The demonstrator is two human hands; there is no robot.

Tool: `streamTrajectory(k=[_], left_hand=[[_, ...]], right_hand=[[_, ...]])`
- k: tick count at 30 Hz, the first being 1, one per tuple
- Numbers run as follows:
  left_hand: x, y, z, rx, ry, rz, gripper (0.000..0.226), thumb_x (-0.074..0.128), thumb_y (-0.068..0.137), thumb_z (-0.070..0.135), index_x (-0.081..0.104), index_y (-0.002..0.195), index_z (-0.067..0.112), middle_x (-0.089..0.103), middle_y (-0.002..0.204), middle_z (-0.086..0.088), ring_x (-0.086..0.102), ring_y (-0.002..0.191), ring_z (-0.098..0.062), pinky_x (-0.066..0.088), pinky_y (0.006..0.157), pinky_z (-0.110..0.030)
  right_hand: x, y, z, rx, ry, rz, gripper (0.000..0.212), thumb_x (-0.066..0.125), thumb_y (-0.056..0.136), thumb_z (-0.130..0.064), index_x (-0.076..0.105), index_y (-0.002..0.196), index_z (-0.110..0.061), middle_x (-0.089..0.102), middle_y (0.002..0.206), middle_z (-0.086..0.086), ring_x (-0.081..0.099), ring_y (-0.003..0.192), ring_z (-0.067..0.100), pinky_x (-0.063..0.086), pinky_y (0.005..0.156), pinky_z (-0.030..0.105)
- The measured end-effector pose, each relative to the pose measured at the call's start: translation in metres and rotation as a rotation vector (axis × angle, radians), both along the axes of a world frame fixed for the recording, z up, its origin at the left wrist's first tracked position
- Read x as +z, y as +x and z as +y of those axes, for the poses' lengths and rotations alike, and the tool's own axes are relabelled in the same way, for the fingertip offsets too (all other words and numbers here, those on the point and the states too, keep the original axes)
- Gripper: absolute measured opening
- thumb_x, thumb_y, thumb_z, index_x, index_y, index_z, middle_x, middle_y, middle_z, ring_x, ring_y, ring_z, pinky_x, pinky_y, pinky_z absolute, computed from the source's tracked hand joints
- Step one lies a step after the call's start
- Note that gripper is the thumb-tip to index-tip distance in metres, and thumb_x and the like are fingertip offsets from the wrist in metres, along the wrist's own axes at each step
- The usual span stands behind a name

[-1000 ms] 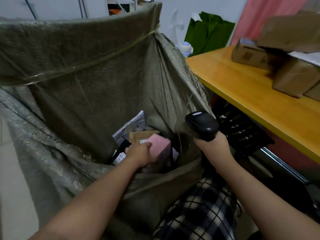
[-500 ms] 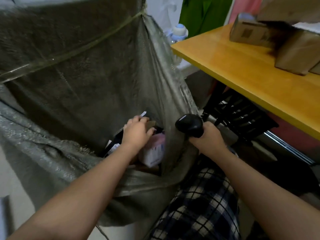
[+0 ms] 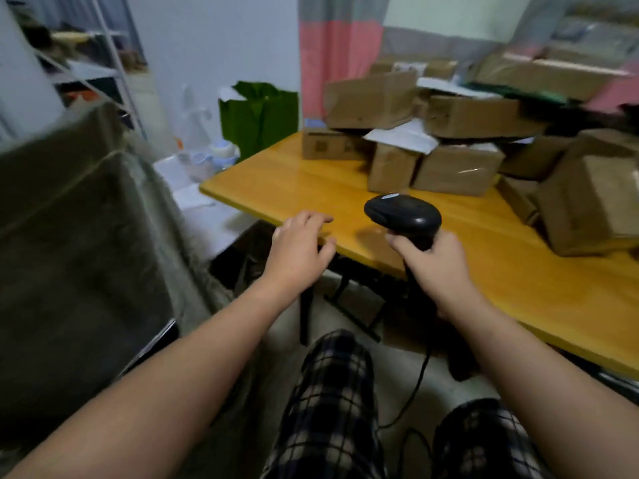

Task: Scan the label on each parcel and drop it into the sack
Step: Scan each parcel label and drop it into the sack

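Head view gives me the grey-green sack (image 3: 79, 236) at nine o'clock, too blurred to tell its contents. The left hand (image 3: 297, 250) hovers empty, fingers loosely spread, over the yellow table's (image 3: 276, 181) near edge. Just beside it, the right hand (image 3: 439, 267) grips the black barcode scanner (image 3: 403, 214). Cardboard parcels (image 3: 456, 169) sit piled on the table at one o'clock.

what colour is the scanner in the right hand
The scanner is black, seen best in the head view.

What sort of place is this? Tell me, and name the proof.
Probably a small home parcel-sorting room: cardboard parcels heaped on a wooden table, a woven sack beside it, a barcode scanner in the right hand.
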State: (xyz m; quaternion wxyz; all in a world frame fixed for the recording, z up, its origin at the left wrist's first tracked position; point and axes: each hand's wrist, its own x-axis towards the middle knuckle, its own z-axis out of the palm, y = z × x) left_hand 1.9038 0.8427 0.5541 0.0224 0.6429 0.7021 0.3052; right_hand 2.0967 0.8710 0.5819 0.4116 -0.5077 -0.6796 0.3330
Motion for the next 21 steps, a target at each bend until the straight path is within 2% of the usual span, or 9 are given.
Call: streamTrajectory(k=[3,6,9,13,17,21], left_hand=[[0.023,0.03,0.038,-0.092,0.031,-0.001,0.041,0.053,0.095,0.034,0.048,0.134,0.022,0.048,0.132,0.0,0.041,0.123,-0.022,0.032,0.1,-0.037],[0.04,0.052,0.079,-0.129,0.042,0.061,0.047,0.054,0.094,0.038,0.044,0.138,0.022,0.044,0.135,0.0,0.039,0.125,-0.022,0.033,0.101,-0.036],[0.062,0.059,0.125,-0.118,0.107,0.086,0.055,0.055,0.092,0.046,0.043,0.138,0.018,0.043,0.137,-0.004,0.039,0.126,-0.026,0.035,0.104,-0.039],[0.106,0.041,0.189,-0.032,0.181,0.07,0.061,0.05,0.094,0.047,0.038,0.142,0.011,0.037,0.143,-0.012,0.035,0.13,-0.031,0.032,0.108,-0.042],[0.14,0.003,0.245,0.088,0.159,-0.152,0.06,0.045,0.097,0.046,0.031,0.145,0.013,0.029,0.147,-0.014,0.029,0.135,-0.033,0.028,0.11,-0.046],[0.145,-0.043,0.3,0.26,0.013,-0.404,0.072,0.043,0.095,0.053,0.024,0.149,0.009,0.025,0.152,-0.021,0.026,0.138,-0.039,0.025,0.111,-0.046]], right_hand=[[0.026,0.032,0.018,-0.092,0.043,0.045,0.011,0.073,0.083,-0.026,0.062,0.082,-0.024,0.058,0.068,-0.011,0.051,0.065,-0.002,0.038,0.059,0.023],[0.043,0.057,0.034,-0.141,0.051,0.047,0.018,0.072,0.084,-0.026,0.059,0.072,-0.026,0.058,0.068,-0.007,0.052,0.061,-0.003,0.036,0.054,0.012],[0.058,0.067,0.059,-0.152,0.005,0.071,0.015,0.07,0.085,-0.028,0.064,0.078,-0.016,0.062,0.072,0.006,0.055,0.067,0.008,0.041,0.062,0.025],[0.091,0.049,0.11,-0.101,-0.012,0.152,0.013,0.07,0.085,-0.029,0.067,0.083,-0.017,0.064,0.074,0.0,0.06,0.075,0.014,0.045,0.069,0.032],[0.135,0.009,0.176,-0.019,-0.071,0.328,0.023,0.071,0.084,-0.029,0.068,0.097,-0.01,0.069,0.089,0.008,0.065,0.087,0.026,0.052,0.08,0.041],[0.151,-0.03,0.232,0.025,-0.254,0.402,0.031,0.069,0.084,-0.034,0.064,0.103,-0.011,0.065,0.095,0.007,0.062,0.089,0.023,0.048,0.068,0.03]])
